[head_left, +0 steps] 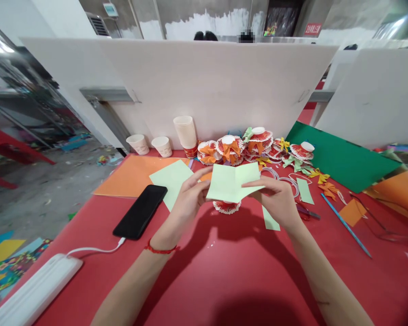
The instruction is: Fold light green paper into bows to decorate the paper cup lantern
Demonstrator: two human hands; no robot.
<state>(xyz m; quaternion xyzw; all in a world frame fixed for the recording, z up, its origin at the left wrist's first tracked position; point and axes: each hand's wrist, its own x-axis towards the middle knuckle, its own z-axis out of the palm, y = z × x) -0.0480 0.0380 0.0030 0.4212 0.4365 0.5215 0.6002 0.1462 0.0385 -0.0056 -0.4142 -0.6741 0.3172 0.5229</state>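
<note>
Between my two hands, a creased sheet of light green paper (224, 183) is held up above the red table. My left hand (191, 194) pinches its left edge, and my right hand (275, 197) grips its right side between thumb and fingers. Behind and below the sheet, partly hidden by it, sits a red and white paper-cup craft (227, 207) with a fringed rim. Under my right hand lies a light green strip (270, 219). Scissors (308, 212) lie to its right, their handles partly covered by the hand.
Finished-looking cup crafts (229, 148) with paper bows line the white partition (204, 86). Stacked paper cups (185, 131) stand left of them. A black phone (141, 212) charges from a white power bank or strip (37, 290). A blue pencil (347, 226) and green card (340, 156) lie right.
</note>
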